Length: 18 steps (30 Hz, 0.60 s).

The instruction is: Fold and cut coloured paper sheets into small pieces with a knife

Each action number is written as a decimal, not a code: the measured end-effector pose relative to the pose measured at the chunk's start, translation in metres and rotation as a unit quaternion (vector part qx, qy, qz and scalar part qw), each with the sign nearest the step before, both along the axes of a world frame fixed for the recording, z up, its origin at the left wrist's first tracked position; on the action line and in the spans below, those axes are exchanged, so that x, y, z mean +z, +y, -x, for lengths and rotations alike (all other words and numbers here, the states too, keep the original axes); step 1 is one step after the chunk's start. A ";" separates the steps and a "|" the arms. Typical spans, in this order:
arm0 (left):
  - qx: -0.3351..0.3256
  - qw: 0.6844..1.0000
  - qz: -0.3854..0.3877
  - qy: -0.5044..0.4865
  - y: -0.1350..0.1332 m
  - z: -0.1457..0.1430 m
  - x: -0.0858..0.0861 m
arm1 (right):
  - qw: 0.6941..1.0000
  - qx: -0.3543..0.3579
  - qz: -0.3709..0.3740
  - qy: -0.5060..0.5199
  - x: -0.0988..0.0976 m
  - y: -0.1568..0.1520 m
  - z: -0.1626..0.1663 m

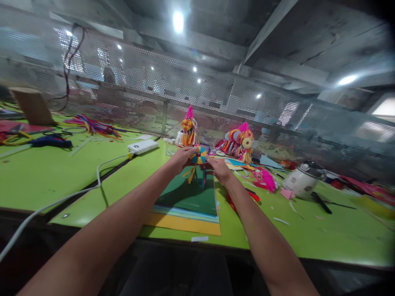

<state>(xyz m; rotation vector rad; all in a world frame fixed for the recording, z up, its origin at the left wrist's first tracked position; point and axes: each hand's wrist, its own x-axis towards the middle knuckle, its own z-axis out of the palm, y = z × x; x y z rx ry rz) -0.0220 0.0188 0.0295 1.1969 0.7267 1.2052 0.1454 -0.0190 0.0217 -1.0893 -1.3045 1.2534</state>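
Note:
Both my arms reach forward over a lime-green table (46, 172). My left hand (181, 158) and my right hand (218, 168) close from either side on a small colourful paper pinwheel ornament (198, 156) with yellow and blue strips hanging below it. The ornament is held just above a stack of coloured paper sheets (188, 201), dark green on top. Behind it stand a finished tasselled ornament (189, 129) and a pile of similar pink ornaments (239, 142).
A white power bank (142, 146) with a white cable (61, 199) lies to the left. Pink paper scraps (265, 179), a white dispenser-like device (304, 179), a black pen (321, 202) and red scissors (243, 197) lie at right. Coloured strips (92, 125) and perforated metal mesh (138, 82) are behind.

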 end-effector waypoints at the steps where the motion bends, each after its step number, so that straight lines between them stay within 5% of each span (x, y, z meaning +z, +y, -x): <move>1: -0.002 1.000 -0.001 0.001 0.000 -0.001 -0.001 | 1.000 0.003 -0.004 0.009 0.000 0.001 0.000; 14: 0.007 0.999 -0.023 -0.045 -0.005 0.004 0.015 | 0.999 0.030 0.038 -0.002 -0.007 0.004 0.010; 18: 0.011 0.999 -0.029 -0.029 -0.003 0.005 0.015 | 1.000 -0.011 0.013 -0.020 -0.010 0.006 0.009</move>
